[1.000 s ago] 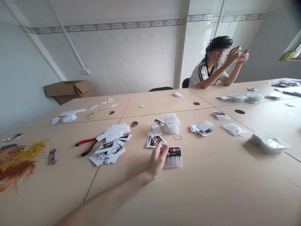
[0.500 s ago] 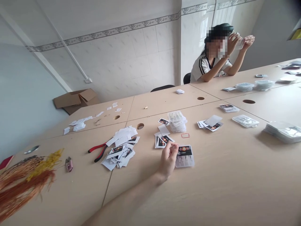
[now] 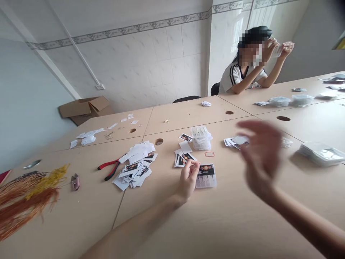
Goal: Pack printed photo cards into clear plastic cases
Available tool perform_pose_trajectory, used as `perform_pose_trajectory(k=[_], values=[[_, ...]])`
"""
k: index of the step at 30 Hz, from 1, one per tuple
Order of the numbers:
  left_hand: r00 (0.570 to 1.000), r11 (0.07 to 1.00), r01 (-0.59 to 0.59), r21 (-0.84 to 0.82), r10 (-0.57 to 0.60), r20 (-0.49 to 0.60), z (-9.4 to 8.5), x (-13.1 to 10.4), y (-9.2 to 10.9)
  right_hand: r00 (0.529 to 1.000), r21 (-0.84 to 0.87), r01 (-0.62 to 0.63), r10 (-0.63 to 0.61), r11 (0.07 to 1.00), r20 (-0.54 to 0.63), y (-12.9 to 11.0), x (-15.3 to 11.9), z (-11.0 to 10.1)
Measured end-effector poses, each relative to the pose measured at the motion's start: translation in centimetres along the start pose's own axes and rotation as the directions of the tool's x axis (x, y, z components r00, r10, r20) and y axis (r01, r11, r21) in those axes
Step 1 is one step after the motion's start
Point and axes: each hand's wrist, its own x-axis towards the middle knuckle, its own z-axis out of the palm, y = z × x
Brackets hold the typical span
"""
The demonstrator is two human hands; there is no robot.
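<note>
My left hand [image 3: 189,177] pinches the left edge of a small clear plastic box [image 3: 206,180]. Under its lid are a black printed card and a row of what look like fish hooks. My right hand [image 3: 262,158] is raised to the right of the box, blurred by motion, its thumb apart from the fingers and nothing visible between them. Partly behind it lies a small pile of cards [image 3: 231,142]. Just beyond my left hand are loose printed cards [image 3: 185,147] and a stack of similar clear boxes [image 3: 201,138].
Red-handled pliers [image 3: 111,169] lie against a heap of cards [image 3: 137,165]. Pink clippers [image 3: 76,182] and coloured fibre bundles [image 3: 40,198] are at left. More boxes [image 3: 320,154] are stacked at right. A co-worker [image 3: 242,68] sits across the table holding up a clear piece.
My right hand has come into view from the right, in front of the cards and boxes there. My left hand keeps its hold on the box; the view has shifted slightly.
</note>
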Motion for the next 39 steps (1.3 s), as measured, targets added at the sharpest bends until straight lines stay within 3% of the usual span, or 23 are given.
perform_pose_trajectory(k=[2,5,8,11,19,25,33,39], values=[[1.0,0.999,-0.003,-0.036,0.003,0.007,0.0,0.0,0.2,0.96,0.114,-0.243,0.222,0.963,0.171,1.5,-1.9,1.8],[0.999,0.998,-0.047,-0.042,0.046,-0.018,0.0,-0.1,0.4,0.794,0.133,-0.525,0.426,0.841,0.434,3.6,-4.7,3.8],[0.997,0.997,-0.074,-0.023,0.074,-0.007,0.1,-0.1,0.4,0.707,0.109,-0.588,0.443,0.802,0.552,4.3,-5.8,4.2],[0.998,0.998,-0.061,-0.009,0.061,0.023,0.1,-0.1,0.3,0.687,0.051,-0.557,0.426,0.829,0.588,4.1,-5.6,4.0],[1.0,1.0,-0.012,-0.028,0.012,0.022,0.0,-0.1,0.3,0.701,0.095,-0.54,0.385,0.836,0.6,4.3,-5.4,3.8],[0.999,0.999,-0.033,-0.01,0.033,-0.03,0.0,-0.2,0.4,0.69,0.113,-0.566,0.394,0.817,0.607,4.3,-5.2,3.5],[0.999,1.0,-0.029,0.0,0.029,0.028,0.0,-0.2,0.2,0.622,0.088,-0.629,0.433,0.772,0.653,4.1,-5.0,3.9],[0.999,0.998,-0.044,-0.054,0.042,-0.029,0.1,-0.1,0.3,0.581,0.14,-0.67,0.398,0.729,0.71,4.4,-4.8,3.6]])
